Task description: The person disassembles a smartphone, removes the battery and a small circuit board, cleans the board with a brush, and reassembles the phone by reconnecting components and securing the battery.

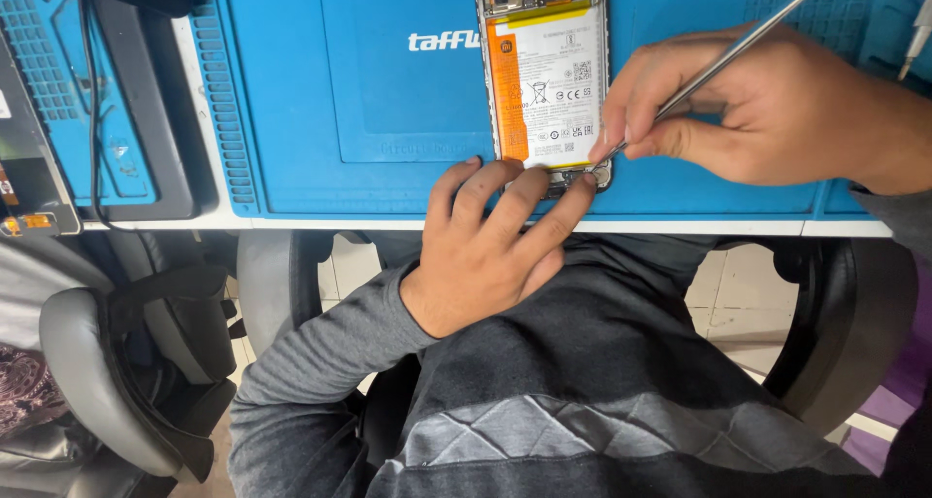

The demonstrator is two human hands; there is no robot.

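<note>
Right hand (777,110) pinches a metal tool (723,61) at the opened phone (546,76) — left hand (495,241), grip loose, steadies it.

A white-edged table (680,228) carries a blue mat (369,90) under an opened phone (546,76).

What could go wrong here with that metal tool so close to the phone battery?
The thin metal tool in the right hand has its tip at the lower edge of the white battery; a slip could likely nick or puncture it. The left hand steadies the opened phone only with fingertips at its bottom end, so it might slide on the blue mat. Those fingertips also sit near the tip and could get poked.
</note>
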